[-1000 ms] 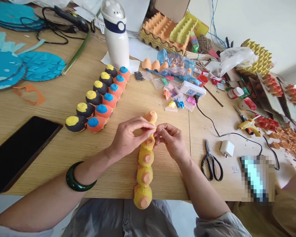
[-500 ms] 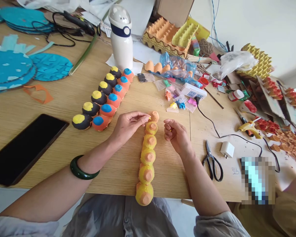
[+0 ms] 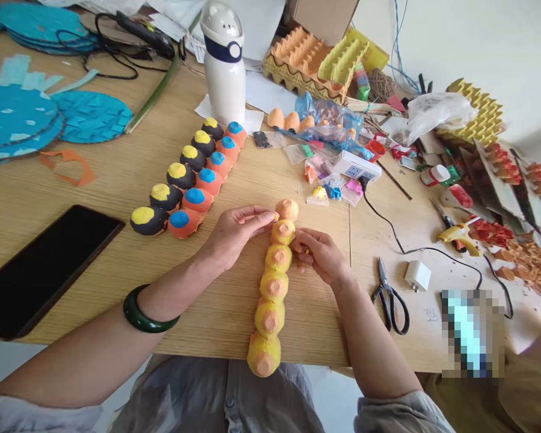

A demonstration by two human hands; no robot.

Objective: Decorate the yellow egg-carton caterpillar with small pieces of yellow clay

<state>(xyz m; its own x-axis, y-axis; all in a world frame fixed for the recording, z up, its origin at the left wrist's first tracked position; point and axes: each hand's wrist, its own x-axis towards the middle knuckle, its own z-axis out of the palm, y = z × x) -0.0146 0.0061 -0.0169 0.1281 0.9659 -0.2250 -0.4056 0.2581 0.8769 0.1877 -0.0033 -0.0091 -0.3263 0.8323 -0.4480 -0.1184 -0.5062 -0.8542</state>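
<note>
A strip of egg-carton cups [image 3: 276,285] runs from the table edge away from me, most cups coated yellow around a bare orange top; the farthest cup [image 3: 287,209] is plain orange. My left hand [image 3: 241,231] pinches a small bit of yellow clay [image 3: 276,216] at the left of the far cups. On the other side, my right hand [image 3: 320,252] is curled with its fingertips at the second cup, and a yellow bit [image 3: 307,251] shows between its fingers. Two finished-looking strips, one black with yellow tops [image 3: 179,174] and one orange with blue tops [image 3: 208,180], lie to the left.
A phone [image 3: 45,270] lies at the left, a white bottle [image 3: 225,72] behind. Black scissors [image 3: 390,297], a white adapter [image 3: 417,275] and a cable are right of my right hand. Clay packets [image 3: 333,187] lie near the power strip [image 3: 357,166]. A person's arm shows at the lower right.
My right hand has moved left to the strip and now meets the second cup. The strip's far end has shifted slightly right. My left hand keeps its pinch beside the far cups.
</note>
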